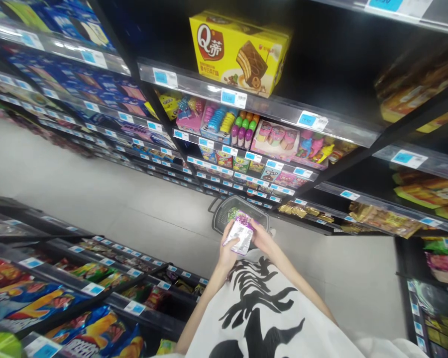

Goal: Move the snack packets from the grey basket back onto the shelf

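Low in front of my body, both hands hold a small packet point(240, 237) with a white printed side and purple edges. My left hand point(227, 247) grips its left side, thumb lying across the white face. On the other side, my right hand point(259, 234) has its fingers closed on the right edge. A purple patterned area point(243, 217) shows just beyond the packet; I cannot tell whether it belongs to it. Beneath and beyond my hands a dark grey shopping basket point(219, 223) stands on the floor, with something green point(232, 213) in it.
Ahead rises a black shelf unit with price tags, bearing a yellow cake box point(239, 54), boxes of colourful candy toys point(244, 127) and gold-wrapped packs point(302, 211). Chip bags point(93, 333) fill a shelf at the lower left. Grey tiled floor point(97, 194) runs between the shelves.
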